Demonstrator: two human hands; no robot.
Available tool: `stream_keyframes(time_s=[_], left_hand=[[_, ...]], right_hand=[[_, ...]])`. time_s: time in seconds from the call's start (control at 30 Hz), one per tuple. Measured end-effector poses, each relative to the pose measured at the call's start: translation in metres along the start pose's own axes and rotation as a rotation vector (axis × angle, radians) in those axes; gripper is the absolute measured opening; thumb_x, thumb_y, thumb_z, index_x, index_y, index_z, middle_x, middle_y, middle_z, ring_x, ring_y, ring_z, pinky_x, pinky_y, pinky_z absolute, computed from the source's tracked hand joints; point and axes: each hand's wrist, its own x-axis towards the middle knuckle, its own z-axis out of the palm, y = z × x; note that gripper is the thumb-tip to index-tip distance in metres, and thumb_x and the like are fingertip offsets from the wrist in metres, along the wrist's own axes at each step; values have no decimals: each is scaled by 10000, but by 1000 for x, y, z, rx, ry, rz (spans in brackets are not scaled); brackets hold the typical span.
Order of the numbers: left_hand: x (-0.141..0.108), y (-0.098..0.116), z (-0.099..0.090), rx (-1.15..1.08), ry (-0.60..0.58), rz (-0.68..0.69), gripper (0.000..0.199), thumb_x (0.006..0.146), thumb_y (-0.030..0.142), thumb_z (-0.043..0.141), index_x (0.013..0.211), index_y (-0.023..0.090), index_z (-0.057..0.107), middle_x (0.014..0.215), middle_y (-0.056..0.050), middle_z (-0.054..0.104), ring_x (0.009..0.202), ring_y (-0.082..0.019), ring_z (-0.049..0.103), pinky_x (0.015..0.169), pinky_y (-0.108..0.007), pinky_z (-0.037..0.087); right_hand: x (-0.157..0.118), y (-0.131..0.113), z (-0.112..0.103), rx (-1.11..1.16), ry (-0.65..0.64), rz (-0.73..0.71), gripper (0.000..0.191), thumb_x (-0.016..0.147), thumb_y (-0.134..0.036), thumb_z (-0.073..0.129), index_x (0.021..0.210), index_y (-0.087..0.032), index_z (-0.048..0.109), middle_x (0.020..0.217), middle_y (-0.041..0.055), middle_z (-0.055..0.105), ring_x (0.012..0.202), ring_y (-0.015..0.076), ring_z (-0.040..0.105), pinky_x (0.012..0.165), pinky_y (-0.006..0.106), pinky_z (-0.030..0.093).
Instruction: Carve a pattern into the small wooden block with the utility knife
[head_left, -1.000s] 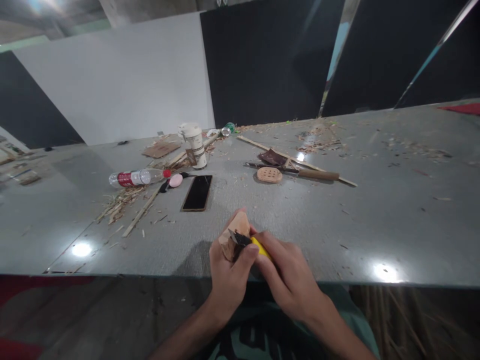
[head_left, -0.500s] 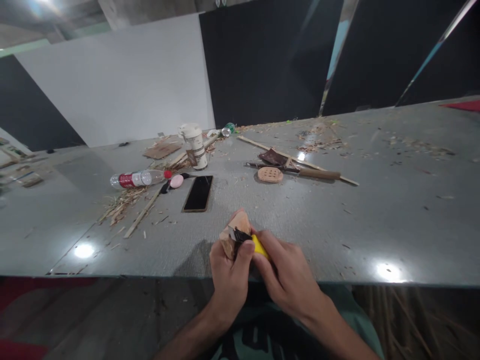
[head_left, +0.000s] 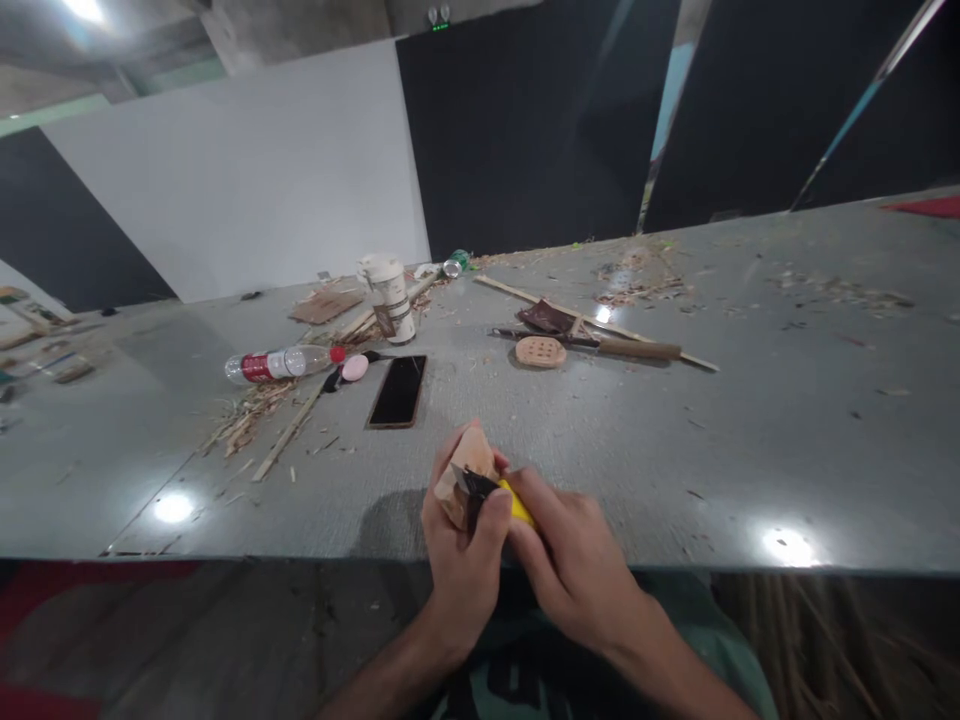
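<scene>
Close to the table's front edge, my left hand (head_left: pixel 459 555) is closed around a small pale block of wood (head_left: pixel 474 449). My right hand (head_left: pixel 574 540) grips the yellow handle of a utility knife (head_left: pixel 519 504). The knife's dark blade end lies across the face of the wood, its tip pointing up and left. My left thumb presses against the black part of the knife near the blade. The fingers of my left hand behind the wood are mostly hidden.
Ahead on the grey table (head_left: pixel 750 430) lie a phone (head_left: pixel 398 391), a plastic bottle (head_left: pixel 285 363) and a white cup (head_left: pixel 390 300). A slotted wooden piece (head_left: pixel 541 351) rests beside a long tool with a brown handle (head_left: pixel 637 348). Wood shavings (head_left: pixel 251 415) and sticks are scattered about.
The wood has turned slightly in my left hand, showing more of its pale face. The knife's blade tip has shifted a little down and left across it.
</scene>
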Motion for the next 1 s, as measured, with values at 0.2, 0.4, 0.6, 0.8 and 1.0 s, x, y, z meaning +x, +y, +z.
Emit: stream_keyframes(time_s=[0.2,0.4,0.6,0.8,1.0], left_hand=[[2,0,-1,-84,-45,-25,461,912,316,800,1349,239,675,1046,-31,748,933,-161,717,891,-256,600],[3,-4,-5,-136,-104,-31,475,922,300,801,1376,278,665,1094,-23,693,943,-151,672,898,-245,576],[2,-6,-8,-95,-149,15,402,975,393,747,1345,246,689,1143,-62,724,1027,-194,705,956,-288,579],[2,-7,-8,-33,-149,76,367,991,429,720,1298,228,710,1097,-71,746,999,-212,724,950,-327,595],[-1,-10,-9,-1,-115,62,274,1014,402,697,1228,231,717,1061,-48,713,925,-175,679,929,-298,575]], right_hand=[[0,-1,-1,38,6,-6,136,1087,-280,435,1087,-218,556,733,-37,590,556,129,487,543,268,375],[0,0,-1,35,8,-22,128,1081,-272,444,1089,-218,560,725,-44,566,573,128,504,539,270,371],[0,0,-3,43,-16,-4,140,1087,-290,441,1090,-217,561,754,-31,600,577,129,511,547,271,390],[0,1,-2,17,4,-30,145,1094,-280,432,1127,-211,555,754,-35,605,560,124,502,550,266,401],[0,1,0,-65,45,-38,122,1087,-270,443,1005,-225,523,731,-38,583,565,122,496,538,264,371]])
